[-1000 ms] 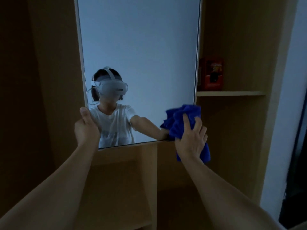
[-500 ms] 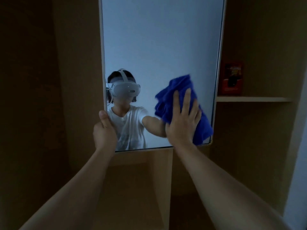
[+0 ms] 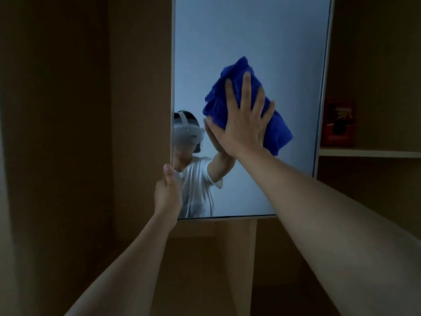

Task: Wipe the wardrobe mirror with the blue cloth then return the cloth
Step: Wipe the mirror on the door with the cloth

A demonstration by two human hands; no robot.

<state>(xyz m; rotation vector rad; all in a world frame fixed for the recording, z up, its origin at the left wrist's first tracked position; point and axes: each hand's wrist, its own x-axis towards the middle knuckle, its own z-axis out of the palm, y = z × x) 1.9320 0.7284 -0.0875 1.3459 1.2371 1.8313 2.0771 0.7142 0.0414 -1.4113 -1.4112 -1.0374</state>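
A: Blue cloth (image 3: 276,131) lies bunched on the mirror (image 3: 250,37), mid-height, under the right hand (image 3: 245,124). Fingers straight, spread, pressing flat.

B: Unwiped glass runs up from the fingertips; the mirror's long axis is vertical. Left hand (image 3: 167,195)?

A: Curled round the mirror's left edge, low. Red box (image 3: 339,126) on the shelf (image 3: 369,152); print unreadable.

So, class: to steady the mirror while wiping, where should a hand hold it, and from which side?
Hold the mirror's left edge low down, coming from the left: that edge stands free, and the left hand already grips it there, clear of the cloth.
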